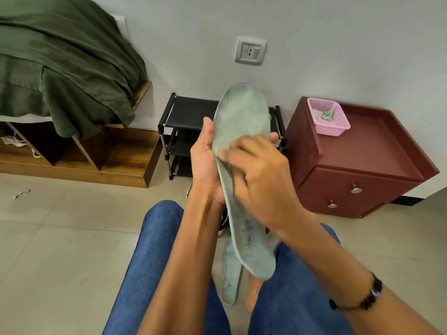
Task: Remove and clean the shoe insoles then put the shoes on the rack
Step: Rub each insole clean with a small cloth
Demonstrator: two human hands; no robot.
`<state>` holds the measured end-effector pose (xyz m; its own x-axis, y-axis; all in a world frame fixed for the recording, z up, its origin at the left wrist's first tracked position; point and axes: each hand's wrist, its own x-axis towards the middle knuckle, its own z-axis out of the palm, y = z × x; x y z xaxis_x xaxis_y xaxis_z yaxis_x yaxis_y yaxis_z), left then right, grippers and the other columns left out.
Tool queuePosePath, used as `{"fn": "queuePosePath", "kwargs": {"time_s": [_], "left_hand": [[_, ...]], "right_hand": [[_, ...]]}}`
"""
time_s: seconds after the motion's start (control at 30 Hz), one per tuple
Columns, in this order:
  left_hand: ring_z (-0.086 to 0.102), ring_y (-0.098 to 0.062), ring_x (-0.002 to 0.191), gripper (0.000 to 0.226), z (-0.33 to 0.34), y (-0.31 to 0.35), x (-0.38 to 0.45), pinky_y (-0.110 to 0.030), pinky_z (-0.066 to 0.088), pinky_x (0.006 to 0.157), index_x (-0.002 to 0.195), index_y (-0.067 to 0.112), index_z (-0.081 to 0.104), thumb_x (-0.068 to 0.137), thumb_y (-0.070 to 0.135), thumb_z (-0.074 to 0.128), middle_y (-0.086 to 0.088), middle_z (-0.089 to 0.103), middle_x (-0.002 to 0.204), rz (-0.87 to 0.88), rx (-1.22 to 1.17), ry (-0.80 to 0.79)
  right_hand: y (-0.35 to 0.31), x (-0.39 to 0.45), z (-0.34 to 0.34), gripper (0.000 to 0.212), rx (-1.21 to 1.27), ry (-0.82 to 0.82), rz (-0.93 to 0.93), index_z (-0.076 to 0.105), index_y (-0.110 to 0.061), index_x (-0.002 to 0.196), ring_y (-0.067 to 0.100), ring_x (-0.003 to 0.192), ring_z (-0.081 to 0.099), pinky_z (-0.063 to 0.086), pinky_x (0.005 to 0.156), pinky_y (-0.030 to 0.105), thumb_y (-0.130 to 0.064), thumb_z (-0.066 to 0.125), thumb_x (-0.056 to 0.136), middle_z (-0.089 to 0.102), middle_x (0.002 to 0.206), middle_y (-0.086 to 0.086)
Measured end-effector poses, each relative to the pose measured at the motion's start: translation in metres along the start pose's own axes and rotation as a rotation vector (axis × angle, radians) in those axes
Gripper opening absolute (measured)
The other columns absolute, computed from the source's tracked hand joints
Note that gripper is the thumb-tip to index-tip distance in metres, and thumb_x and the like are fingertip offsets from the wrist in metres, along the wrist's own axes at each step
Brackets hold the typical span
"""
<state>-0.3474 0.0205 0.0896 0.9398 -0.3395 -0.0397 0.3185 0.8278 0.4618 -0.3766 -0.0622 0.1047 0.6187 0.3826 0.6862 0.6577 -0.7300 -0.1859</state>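
The cleaning step is in hand. The left hand (205, 163) holds a pale green insole (242, 122) upright by its middle, thumb on the near edge and fingertips curled round the far edge, in front of the black shoe rack (191, 112) that stands against the wall. The right hand (263, 175) lies over the face of this insole with fingers bent, rubbing or wiping it; whether it pinches a cloth I cannot tell, since the fingertips are blurred and anything held is pale like the insole itself. The heel end, nearer the person than the rack, looks marked with dark specks, so the wiping seems unfinished there.

A second insole (231, 281) lies on the floor (60, 238) between the person's knees, well in front of the rack. A shoe (223, 223) shows only as a sliver behind the left forearm, also in front of the rack.

To the right of the rack stands a maroon cabinet (362, 165) with a pink basket (329, 119) on top.

The next move probably calls for working down to the soiled heel, then setting this insole aside. The rack's top shelf looks free for the shoes.
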Motion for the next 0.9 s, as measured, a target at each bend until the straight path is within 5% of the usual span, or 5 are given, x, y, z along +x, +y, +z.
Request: {"fn": "queuePosePath", "kwargs": {"time_s": [0.2,0.33,0.57,0.73,0.9], "left_hand": [[0.055,-0.037,0.108,0.073,0.003,0.000,0.003,-0.043,0.042,0.100,0.120,0.001,0.057,0.094,0.060,0.022,-0.022,0.065,0.109,0.044,-0.009,0.073],[0.068,-0.020,0.069,0.075,0.010,-0.004,0.003,-0.028,0.055,0.063,0.083,0.003,0.075,0.099,0.051,0.020,-0.011,0.070,0.080,0.132,0.065,0.058],[0.059,-0.029,0.109,0.070,0.008,-0.006,0.000,-0.032,0.043,0.099,0.119,-0.003,0.059,0.094,0.056,0.030,-0.021,0.057,0.119,0.127,-0.013,-0.022],[0.050,-0.031,0.100,0.080,0.006,0.004,-0.005,-0.033,0.049,0.080,0.115,0.005,0.066,0.089,0.068,0.022,-0.029,0.038,0.141,0.106,0.037,-0.077],[0.068,-0.022,0.081,0.077,0.016,0.001,-0.005,-0.030,0.056,0.073,0.090,0.003,0.074,0.096,0.057,0.019,-0.014,0.070,0.094,0.195,0.042,0.009]], "right_hand": [[0.015,-0.004,-0.026,0.015,0.322,-0.101,0.076,0.073,-0.001,0.084,0.017,0.070,0.060,0.050,0.068,0.027,0.004,0.061,0.077,0.062,0.079,0.008],[0.044,0.035,-0.038,0.016,0.062,0.076,0.125,0.073,-0.003,0.087,0.017,0.072,0.056,0.045,0.065,0.025,0.003,0.060,0.079,0.062,0.081,0.012],[0.016,0.020,0.002,0.011,-0.106,0.049,0.051,0.066,-0.003,0.076,0.028,0.069,0.056,0.039,0.065,0.029,0.002,0.058,0.073,0.062,0.076,0.011],[-0.008,-0.009,-0.012,0.010,0.310,-0.087,0.188,0.067,-0.005,0.079,0.016,0.075,0.059,0.048,0.070,0.025,0.001,0.060,0.076,0.064,0.078,0.002],[0.023,0.025,-0.040,0.013,0.263,0.038,0.231,0.068,-0.005,0.081,0.012,0.073,0.058,0.049,0.071,0.024,0.004,0.060,0.076,0.062,0.081,0.002]]}}
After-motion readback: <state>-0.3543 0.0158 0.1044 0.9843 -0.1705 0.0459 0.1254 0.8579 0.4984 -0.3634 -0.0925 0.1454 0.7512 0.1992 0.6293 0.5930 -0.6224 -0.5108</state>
